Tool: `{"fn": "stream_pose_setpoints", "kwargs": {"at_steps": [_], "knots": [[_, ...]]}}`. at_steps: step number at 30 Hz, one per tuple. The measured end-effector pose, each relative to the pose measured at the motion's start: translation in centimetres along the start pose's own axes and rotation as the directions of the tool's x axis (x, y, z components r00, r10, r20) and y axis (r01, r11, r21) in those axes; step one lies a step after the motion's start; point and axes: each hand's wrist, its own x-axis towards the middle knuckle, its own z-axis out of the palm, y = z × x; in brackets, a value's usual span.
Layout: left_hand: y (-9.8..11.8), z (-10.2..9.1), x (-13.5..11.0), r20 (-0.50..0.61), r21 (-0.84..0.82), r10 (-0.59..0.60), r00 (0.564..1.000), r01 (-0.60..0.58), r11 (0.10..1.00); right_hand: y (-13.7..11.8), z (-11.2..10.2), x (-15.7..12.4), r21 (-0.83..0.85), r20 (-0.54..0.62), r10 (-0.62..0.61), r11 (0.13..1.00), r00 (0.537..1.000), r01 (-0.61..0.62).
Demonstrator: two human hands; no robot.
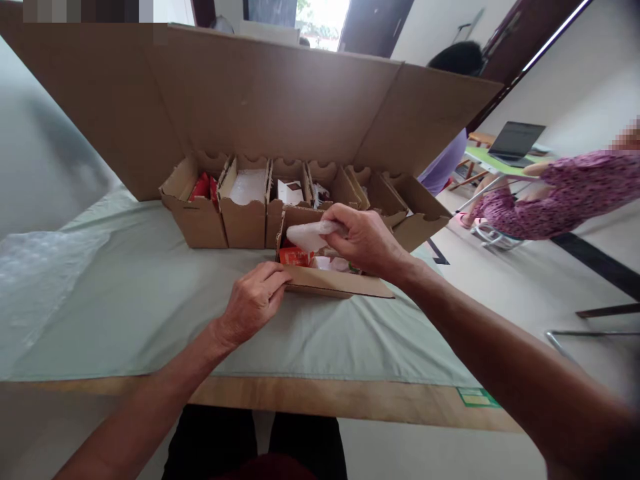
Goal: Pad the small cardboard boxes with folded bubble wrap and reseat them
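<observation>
A small cardboard box [330, 283] lies open on the cloth in front of me. My left hand [254, 299] is closed on the left end of its front flap, the fingers pinching the edge. Above the opening, my right hand [367, 241] pinches a flat, whitish wrapped piece [306, 236], perhaps bubble wrap or foam; its exact kind cannot be made out. Inside the box are an orange-red packet [296, 257] and some white items [323, 263], partly covered by the wrapped piece and my right hand.
Behind stands a row of several open cardboard boxes [205, 227], with a tall cardboard panel [280, 100] at their back. Bubble wrap [45, 280] lies at the left on the green tablecloth [165, 300]. At right, a person in patterned clothes [565, 200] sits beside a laptop [517, 143].
</observation>
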Motion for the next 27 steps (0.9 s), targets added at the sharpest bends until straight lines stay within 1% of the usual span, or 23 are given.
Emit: {"fn": "stream_pose_setpoints", "kwargs": {"at_steps": [3, 5, 6, 7, 8, 10, 12, 15, 18, 19, 21, 23, 27], "knots": [[0.0, 0.2, -0.1, -0.022, 0.008, -0.003, 1.0, 0.003, 1.0, -0.1, 0.8, 0.3, -0.045, 0.11, 0.034, 0.999, 0.993, -0.029], [0.0, 0.3, -0.1, -0.03, 0.009, -0.014, 0.999, 0.014, 1.0, -0.2, 1.6, 0.9, -0.088, 0.22, 0.06, 0.995, 0.974, -0.041], [0.0, 0.3, 0.0, -0.029, 0.007, -0.02, 0.999, 0.021, 1.0, -0.2, 2.0, 1.3, -0.113, 0.286, 0.068, 0.993, 0.956, -0.037], [0.0, 0.4, 0.0, -0.025, 0.003, -0.026, 0.999, 0.026, 1.0, -0.2, 2.5, 1.7, -0.136, 0.359, 0.07, 0.99, 0.931, -0.022], [0.0, 0.4, 0.0, -0.02, -0.001, -0.029, 0.999, 0.029, 1.0, -0.2, 3.1, 2.1, -0.154, 0.439, 0.064, 0.988, 0.896, 0.005], [0.0, 0.4, 0.0, -0.012, -0.005, -0.034, 0.999, 0.034, 0.999, 0.0, 4.3, 2.8, -0.178, 0.583, 0.053, 0.982, 0.811, 0.064], [0.0, 0.4, 0.0, -0.013, -0.002, -0.04, 0.999, 0.04, 0.999, 0.2, 5.6, 3.5, -0.191, 0.67, 0.053, 0.976, 0.741, 0.102], [-0.1, 0.4, 0.0, -0.018, -0.002, -0.047, 0.999, 0.047, 0.999, 0.6, 6.9, 4.5, -0.196, 0.724, 0.085, 0.977, 0.684, 0.086], [-0.2, 0.5, 0.1, -0.017, -0.022, -0.052, 0.999, 0.052, 0.998, 1.1, 6.7, 5.6, -0.118, 0.791, 0.057, 0.991, 0.609, 0.06], [-0.2, 0.5, 0.1, -0.018, -0.027, -0.053, 0.998, 0.052, 0.998, 1.2, 6.4, 5.9, -0.098, 0.804, 0.041, 0.993, 0.593, 0.065], [-0.2, 0.6, 0.2, -0.025, -0.034, -0.054, 0.998, 0.053, 0.998, 1.1, 5.7, 6.4, -0.107, 0.803, 0.031, 0.99, 0.595, 0.094], [-0.2, 0.6, 0.2, -0.038, -0.038, -0.059, 0.998, 0.057, 0.998, 0.7, 5.3, 6.4, -0.162, 0.793, 0.064, 0.981, 0.606, 0.108], [-0.1, 0.6, 0.2, -0.045, -0.054, -0.072, 0.996, 0.069, 0.996, -0.5, 5.6, 5.7, -0.282, 0.793, 0.182, 0.956, 0.582, 0.086]]}}
